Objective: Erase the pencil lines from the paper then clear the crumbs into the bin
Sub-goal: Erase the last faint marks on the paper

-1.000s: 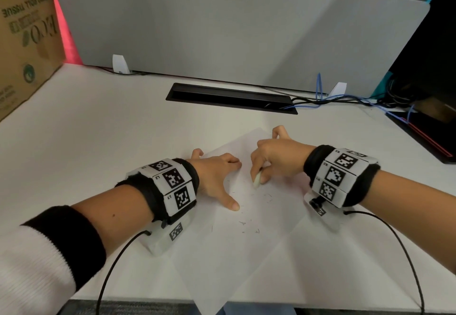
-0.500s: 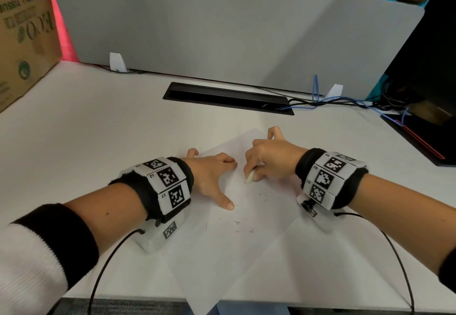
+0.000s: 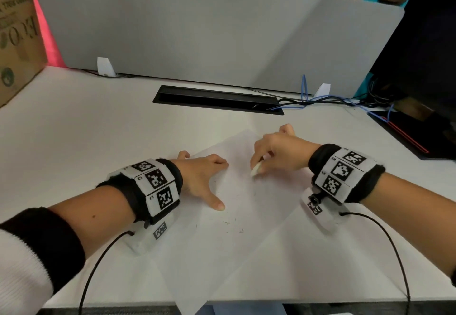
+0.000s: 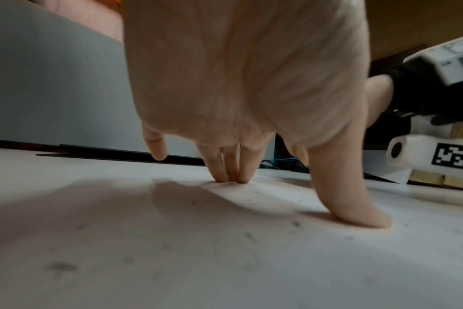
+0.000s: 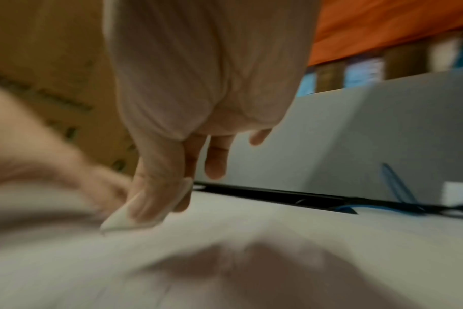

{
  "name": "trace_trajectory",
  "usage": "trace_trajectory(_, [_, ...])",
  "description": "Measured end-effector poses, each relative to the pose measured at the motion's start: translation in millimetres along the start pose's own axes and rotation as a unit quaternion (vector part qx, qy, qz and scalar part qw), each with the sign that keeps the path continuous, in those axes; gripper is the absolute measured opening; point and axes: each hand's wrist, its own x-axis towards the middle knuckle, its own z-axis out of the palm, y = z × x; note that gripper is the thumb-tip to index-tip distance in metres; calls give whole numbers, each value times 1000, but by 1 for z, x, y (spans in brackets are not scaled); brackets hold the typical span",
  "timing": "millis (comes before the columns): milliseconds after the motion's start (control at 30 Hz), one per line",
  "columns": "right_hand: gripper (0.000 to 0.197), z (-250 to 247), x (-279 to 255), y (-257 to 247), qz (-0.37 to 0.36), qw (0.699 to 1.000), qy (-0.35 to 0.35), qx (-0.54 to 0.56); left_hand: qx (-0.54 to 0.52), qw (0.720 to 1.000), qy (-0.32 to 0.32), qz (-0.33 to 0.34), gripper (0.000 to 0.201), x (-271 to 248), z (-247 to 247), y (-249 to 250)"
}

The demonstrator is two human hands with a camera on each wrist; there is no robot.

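A white sheet of paper (image 3: pixel 237 253) lies askew on the white desk, its near corner hanging over the front edge. Dark eraser crumbs (image 3: pixel 228 223) and faint marks dot its middle. My left hand (image 3: pixel 204 178) presses on the sheet's left part with straight, spread fingers (image 4: pixel 225 167) and thumb (image 4: pixel 357 209). My right hand (image 3: pixel 276 154) pinches a white eraser (image 3: pixel 255 169) between thumb and fingers, its tip on the paper (image 5: pixel 225 250). The eraser (image 5: pixel 124 219) shows blurred in the right wrist view. No bin is in view.
A grey divider panel (image 3: pixel 222 30) stands along the desk's far edge, with a black cable tray (image 3: pixel 217 99) and blue and black cables (image 3: pixel 320 99) before it. A cardboard box (image 3: pixel 17 35) stands far left. Dark equipment (image 3: pixel 419 129) sits at the right.
The right hand with the eraser has moved back and forth in small strokes over the upper middle of the paper. The left hand has stayed pressed on the sheet.
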Motion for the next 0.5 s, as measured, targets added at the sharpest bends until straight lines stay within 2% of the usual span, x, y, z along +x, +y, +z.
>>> trace_trajectory(33, [7, -5, -2, 5, 24, 998, 51, 21, 4, 1000, -2, 0, 101, 0, -1, 0])
trace_trajectory(100, [8, -11, -6, 14, 56, 994, 91, 27, 15, 1000, -12, -2, 100, -1, -4, -1])
trace_trajectory(200, [17, -6, -10, 16, 82, 995, 64, 10, 31, 999, -17, -2, 98, 1, -7, -3])
trace_trajectory(300, [21, 5, -13, 11, 99, 993, 59, 39, 25, 1000, -18, 2, 97, 7, -6, -8])
trace_trajectory(500, [18, 16, -14, -4, 68, 988, 38, 130, 39, 998, -38, -6, 93, 8, -9, -6])
